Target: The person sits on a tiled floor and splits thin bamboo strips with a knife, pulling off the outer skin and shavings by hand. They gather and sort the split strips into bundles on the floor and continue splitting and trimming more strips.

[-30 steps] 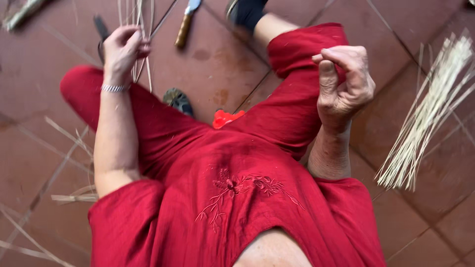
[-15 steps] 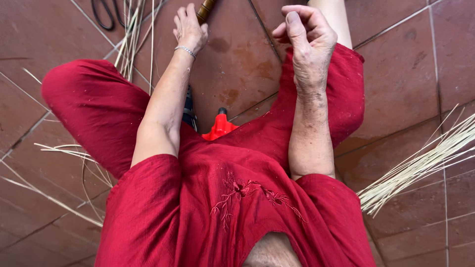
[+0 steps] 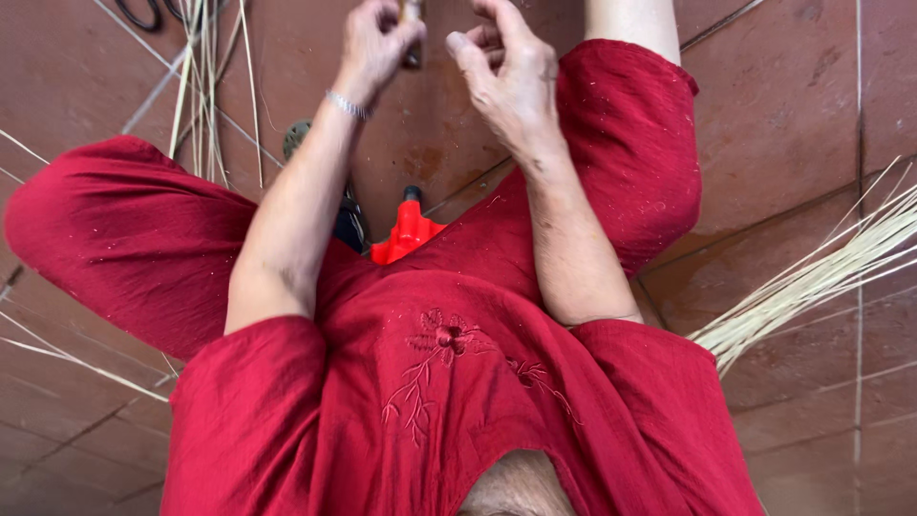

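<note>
A wooden handle [image 3: 412, 29], upright, is gripped by the left hand [image 3: 374, 43]; the right hand [image 3: 506, 72], half-open and empty, is held just beside it.

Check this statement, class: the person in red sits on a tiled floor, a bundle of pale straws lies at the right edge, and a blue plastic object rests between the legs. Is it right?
One detail is wrong: the plastic object between the legs is red, not blue, as the head view shows. The rest stands: the person in red sits on the tiled floor, and the bundle of pale straws lies at the right edge.
</note>
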